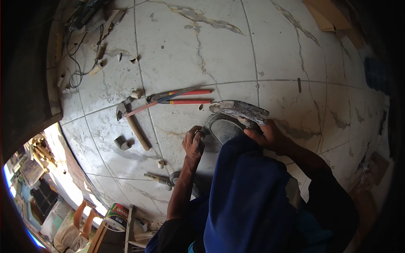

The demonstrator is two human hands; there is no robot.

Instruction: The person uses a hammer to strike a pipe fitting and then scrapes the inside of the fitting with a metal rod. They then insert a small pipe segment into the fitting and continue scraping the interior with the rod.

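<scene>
My right hand (270,135) is closed round the near end of a worn, dirty grey tool (240,109), perhaps a trowel or float. Below it lies a round dark container (223,127) on the tiled floor. At that container's left side my left hand (195,141) has its fingers curled round something small and dark that I cannot make out. Pliers with red handles (190,101) lie to the upper left, crossed by a thin red and blue blade (162,101). A claw hammer with a wooden handle (138,133) rests further left.
A grey pipe elbow (122,143) and small pipe pieces lie left. Cables (76,63) are at the upper left, cardboard (333,17) at the upper right. A paint can (117,216) stands lower left, near another person's bare legs (84,219).
</scene>
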